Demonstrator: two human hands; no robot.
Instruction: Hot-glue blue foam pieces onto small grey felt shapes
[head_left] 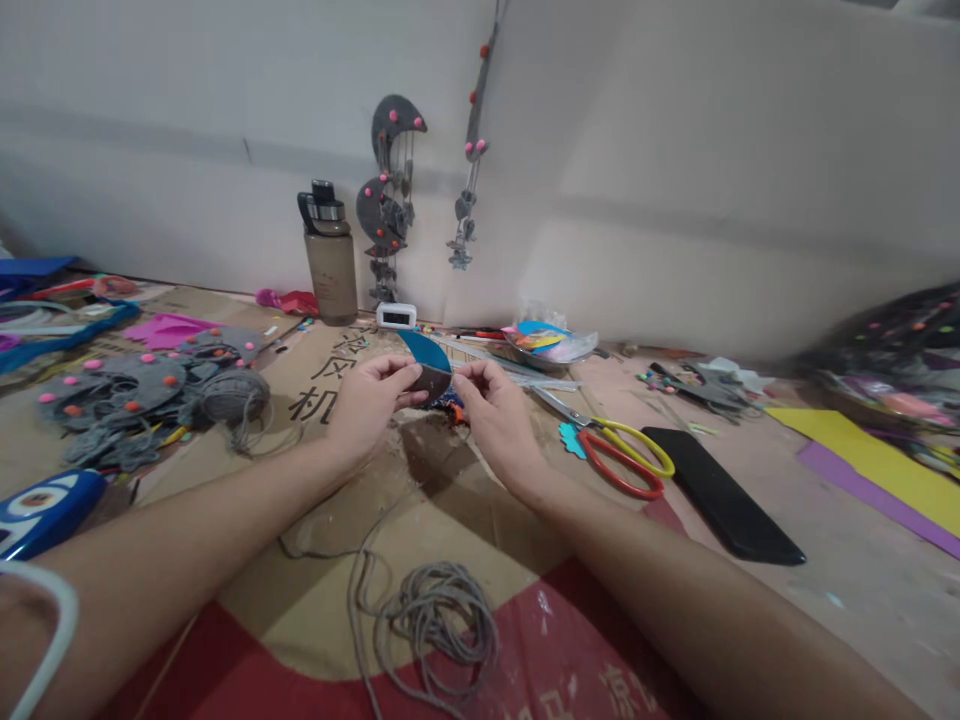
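Above the cardboard, my left hand [367,400] is closed in a pinch on the left end of a small curved felt piece [429,354], bright blue with a dark grey lower part. Thumb and fingers of my right hand [499,415] are pinched together at its right edge; any thread or needle there is too small to make out. Just beneath the hands lies a small dark blue and orange bit, partly hidden. Nearer to me, a loose coil of grey cord [446,625] rests on the cardboard [315,610], one strand leading up toward the hands.
Scissors [622,455] and a black phone [724,495] lie right of my right hand. On the left are grey felt pieces with pompoms [142,385] and a yarn ball [234,395]. A bottle [331,265] stands behind, near hanging felt moons [382,210] and a filled dish [547,345].
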